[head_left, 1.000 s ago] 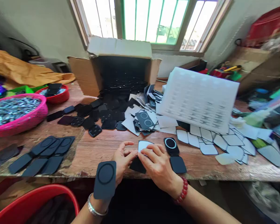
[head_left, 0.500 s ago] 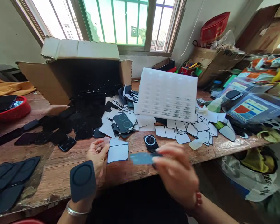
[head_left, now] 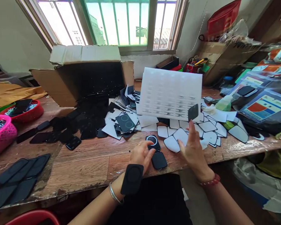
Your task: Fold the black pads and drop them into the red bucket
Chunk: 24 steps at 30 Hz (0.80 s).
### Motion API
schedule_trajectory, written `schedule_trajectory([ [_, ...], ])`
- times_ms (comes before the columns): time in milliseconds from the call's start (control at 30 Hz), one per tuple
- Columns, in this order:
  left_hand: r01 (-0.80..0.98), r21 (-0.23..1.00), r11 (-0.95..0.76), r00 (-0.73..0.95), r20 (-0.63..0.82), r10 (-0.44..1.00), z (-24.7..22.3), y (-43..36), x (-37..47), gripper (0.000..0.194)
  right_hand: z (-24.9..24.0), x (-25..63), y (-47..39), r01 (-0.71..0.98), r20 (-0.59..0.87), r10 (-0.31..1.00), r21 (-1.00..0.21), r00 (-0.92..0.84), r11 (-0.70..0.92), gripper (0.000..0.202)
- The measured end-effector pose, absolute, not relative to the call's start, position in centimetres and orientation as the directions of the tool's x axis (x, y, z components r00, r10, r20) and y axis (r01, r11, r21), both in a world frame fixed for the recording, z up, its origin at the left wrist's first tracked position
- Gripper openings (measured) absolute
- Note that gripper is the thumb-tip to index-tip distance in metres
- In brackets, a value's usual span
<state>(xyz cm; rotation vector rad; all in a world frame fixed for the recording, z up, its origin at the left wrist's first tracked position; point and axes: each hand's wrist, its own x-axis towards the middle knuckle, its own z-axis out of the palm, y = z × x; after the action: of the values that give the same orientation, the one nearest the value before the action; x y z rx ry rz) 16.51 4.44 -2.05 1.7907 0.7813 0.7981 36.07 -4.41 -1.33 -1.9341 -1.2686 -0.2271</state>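
My left hand (head_left: 141, 156) reaches over the left edge of a black hinged device with a pale ring (head_left: 153, 142); thumb and forefinger are apart there. Unfolded below it is the device's square black flap (head_left: 159, 160). A dark square pad with a ring outline (head_left: 132, 179) rests on my left wrist, above a silver bangle. My right hand (head_left: 193, 150) is open, thumb spread from the forefinger, beside a pair of white-faced, dark-edged pieces (head_left: 175, 140). At its forefinger tip is a small dark rounded square (head_left: 193, 112), seen against a white sheet; whether it sticks there I cannot tell.
A white dimpled tray (head_left: 170, 90) leans behind more white-faced pieces. Loose sheets (head_left: 125, 122) pile left of it, before an open carton (head_left: 81, 54). Black devices (head_left: 72, 142) lie further left, with dark pads (head_left: 23, 175) and pink (head_left: 2, 137) and red baskets. Clear plastic boxes (head_left: 267, 103) stand right.
My left hand has let go of the white-faced pair and moved right to the hinged device. The pair now lies beside my right hand, which has moved right and up.
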Motion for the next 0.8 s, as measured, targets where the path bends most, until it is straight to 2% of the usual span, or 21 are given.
schedule_trajectory([
  [67,0.255,0.825,-0.505,0.7,0.203,0.685,-3.0,3.8,16.8,0.024,-1.3,36.9,-4.2,0.915,0.625,0.668,-0.292,0.403,-0.279,0.074],
  [100,0.284,0.764,-0.579,0.759,0.19,0.623,-3.5,3.3,17.1,0.03,-1.2,36.9,-4.0,0.926,0.647,0.665,-0.226,0.374,-0.301,0.071],
  [167,0.329,0.657,-0.678,0.837,0.131,0.532,-4.3,2.6,17.4,0.047,-1.0,36.5,-3.8,0.941,0.681,0.654,-0.186,0.331,-0.282,0.066],
  [233,0.369,0.575,-0.73,0.862,0.082,0.5,-4.7,2.3,17.4,0.056,-0.6,35.5,-3.6,0.948,0.712,0.627,-0.259,0.317,-0.185,0.057],
  [333,0.407,0.525,-0.747,0.855,0.067,0.514,-4.8,2.9,15.4,0.051,-0.2,33.9,-3.8,0.828,0.658,0.6,-0.56,0.455,-0.013,0.039],
  [433,0.413,0.556,-0.721,0.838,0.078,0.54,-4.8,4.3,11.2,0.042,-0.2,32.6,-3.9,0.499,0.396,0.679,-0.865,0.618,0.05,0.025],
  [500,0.418,0.604,-0.678,0.811,0.088,0.578,-5.0,5.2,8.1,0.033,-0.6,31.7,-3.7,0.226,0.192,0.743,-0.973,0.641,0.056,0.025],
  [600,0.437,0.704,-0.56,0.722,0.098,0.685,-4.9,5.9,4.6,0.02,-1.4,29.9,-2.7,-0.138,-0.051,0.813,-0.99,0.58,0.036,0.029],
  [667,0.419,0.798,-0.432,0.607,0.108,0.787,-4.4,5.8,3.6,0.023,-1.8,28.3,-1.9,-0.287,-0.157,0.846,-0.958,0.509,-0.005,0.029],
  [733,0.333,0.909,-0.251,0.472,0.07,0.879,-3.6,5.5,3.8,0.034,-2.1,26.7,-1.3,-0.326,-0.192,0.882,-0.944,0.431,-0.046,0.03],
  [800,0.175,0.984,-0.013,0.382,-0.056,0.922,-2.8,5.2,4.5,0.038,-2.3,25.4,-0.8,-0.175,-0.122,0.936,-0.982,0.33,-0.066,0.032],
])
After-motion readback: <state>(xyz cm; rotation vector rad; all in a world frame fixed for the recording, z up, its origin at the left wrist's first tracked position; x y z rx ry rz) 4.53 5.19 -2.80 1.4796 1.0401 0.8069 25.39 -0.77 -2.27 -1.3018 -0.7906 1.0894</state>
